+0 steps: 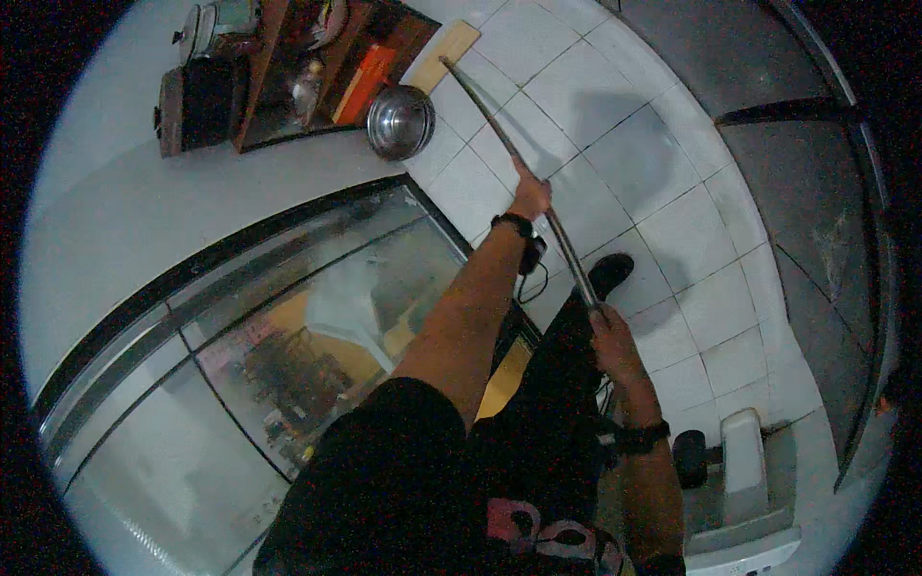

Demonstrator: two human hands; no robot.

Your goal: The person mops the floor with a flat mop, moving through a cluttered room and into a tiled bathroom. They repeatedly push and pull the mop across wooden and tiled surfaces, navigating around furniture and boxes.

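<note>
A long metal pole (569,252) runs diagonally over the white tiled floor (634,165). At its far end is a flat, pale yellow head (446,56), probably that of a floor mop or broom, lying by the foot of a wooden shelf. Partway along the pole, my left hand (531,193) is wrapped around it. Nearer my body, my right hand (612,342) grips the pole close to its upper end. Dark bands circle both of my wrists. My dark shoe (612,272) stands on the tiles beside the pole.
A glass-topped counter (238,345) with a dark frame lies close on my left. Beyond it are a shiny metal bowl or pot (400,122) and a wooden shelf (263,93) holding an orange item (365,83). A white appliance-like object (742,453) stands at lower right.
</note>
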